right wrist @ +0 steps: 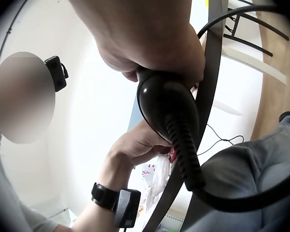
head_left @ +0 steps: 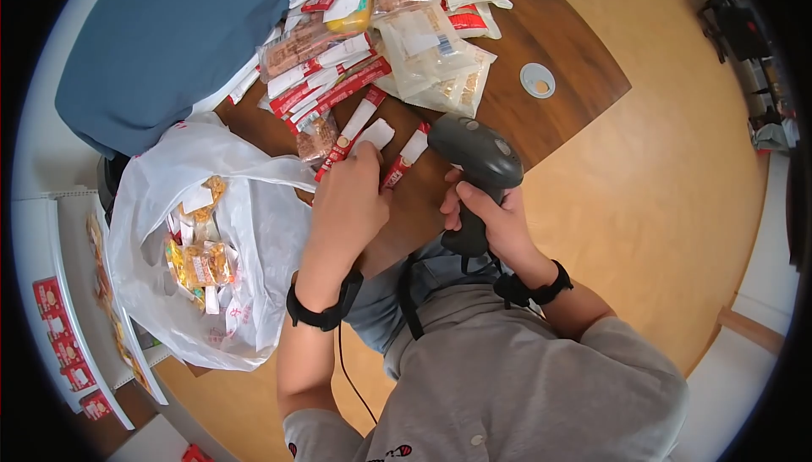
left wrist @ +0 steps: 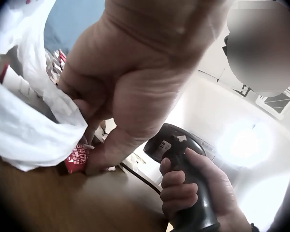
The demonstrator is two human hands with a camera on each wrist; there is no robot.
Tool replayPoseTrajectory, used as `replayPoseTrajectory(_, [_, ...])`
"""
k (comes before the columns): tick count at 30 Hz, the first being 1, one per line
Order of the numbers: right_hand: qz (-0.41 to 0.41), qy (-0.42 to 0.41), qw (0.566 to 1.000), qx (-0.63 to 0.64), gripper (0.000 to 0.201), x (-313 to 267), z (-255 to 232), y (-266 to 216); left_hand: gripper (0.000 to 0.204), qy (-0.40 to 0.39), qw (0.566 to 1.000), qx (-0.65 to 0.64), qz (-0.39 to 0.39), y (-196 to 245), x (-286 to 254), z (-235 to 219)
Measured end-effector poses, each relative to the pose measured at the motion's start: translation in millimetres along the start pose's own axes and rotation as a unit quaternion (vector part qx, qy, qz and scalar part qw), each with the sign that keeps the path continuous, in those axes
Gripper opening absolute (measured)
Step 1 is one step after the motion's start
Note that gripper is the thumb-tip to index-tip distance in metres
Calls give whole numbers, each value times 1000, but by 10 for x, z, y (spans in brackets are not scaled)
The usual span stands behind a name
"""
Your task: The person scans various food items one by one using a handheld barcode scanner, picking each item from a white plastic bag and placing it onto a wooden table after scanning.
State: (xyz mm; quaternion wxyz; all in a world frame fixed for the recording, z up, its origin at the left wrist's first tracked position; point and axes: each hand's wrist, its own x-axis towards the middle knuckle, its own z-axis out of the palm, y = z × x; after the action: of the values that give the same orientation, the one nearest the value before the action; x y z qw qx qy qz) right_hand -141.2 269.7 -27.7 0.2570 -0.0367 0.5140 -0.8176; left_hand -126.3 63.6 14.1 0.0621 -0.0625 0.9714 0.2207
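My right hand (head_left: 499,217) grips a black barcode scanner (head_left: 475,153) by its handle, its head tilted over the table's edge. In the left wrist view the fingers wrap the handle of the scanner (left wrist: 176,154). My left hand (head_left: 351,200) is bent over the table beside the bag, fingertips pinching a red and white stick packet (left wrist: 77,158), partly hidden by the hand. Another stick packet (head_left: 406,156) lies between that hand and the scanner. Just beyond the left fingers are a longer red and white stick (head_left: 362,115) and a brown wrapped snack (head_left: 317,136).
A white plastic bag (head_left: 288,242) with wrapped snacks (head_left: 207,263) inside stands left of my hand. More sticks (head_left: 326,85) and pale snack packs (head_left: 427,47) are heaped at the back of the wooden table (head_left: 584,64). A round white disc (head_left: 537,80) lies at right.
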Motion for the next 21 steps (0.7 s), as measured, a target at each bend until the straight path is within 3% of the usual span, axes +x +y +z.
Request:
replayPoseTrajectory(2, [2,-6,1000,-6,29,-7,9,-15,22,-26,999,-22,-9,-34,11,13])
replayPoseTrajectory(4, [-3,-22,1000,18,33,-21,-6,-38,19,65,994,-12,84,-50,3,48])
replayPoseTrajectory(5, [-4,-25,1000,17,33,-25,-20,-36,19,68,994,-11,83,-43,-17,16])
replayPoseTrajectory(8, [-1,-39,999,31,36,-29,-90,-39,17,62,995,-71,25,18,-122,-199])
replayPoseTrajectory(10, [8,-69,997,-23,37,-34,-109,-70,13,123,962,-240,-51,-24,-264,-410])
replayPoseTrajectory(11, [7,-72,997,-23,37,-33,-90,-76,13,125,961,-240,-50,-45,-329,-492])
replayPoseTrajectory(13, [6,-91,995,-51,35,-46,-30,-85,15,202,901,-381,-56,-117,-494,-618])
replayPoseTrajectory(14, [4,-96,994,-50,35,-40,1,-101,15,207,901,-377,-55,-188,-599,-633])
replayPoseTrajectory(16, [-8,-132,988,-85,17,-71,70,-141,20,251,942,-196,-106,-348,-869,-581])
replayPoseTrajectory(17, [-8,-135,988,-81,17,-88,142,-196,20,252,943,-192,-107,-422,-981,-531])
replayPoseTrajectory(19, [15,-144,963,-228,22,-121,288,-288,17,300,946,-81,-92,-543,-1180,-423])
replayPoseTrajectory(20, [-104,-175,938,-280,37,-71,230,-72,17,299,947,-79,-92,-556,-1284,-397])
replayPoseTrajectory(21, [-102,-176,939,-277,37,-72,290,-79,18,285,949,-61,-120,-558,-1389,-373])
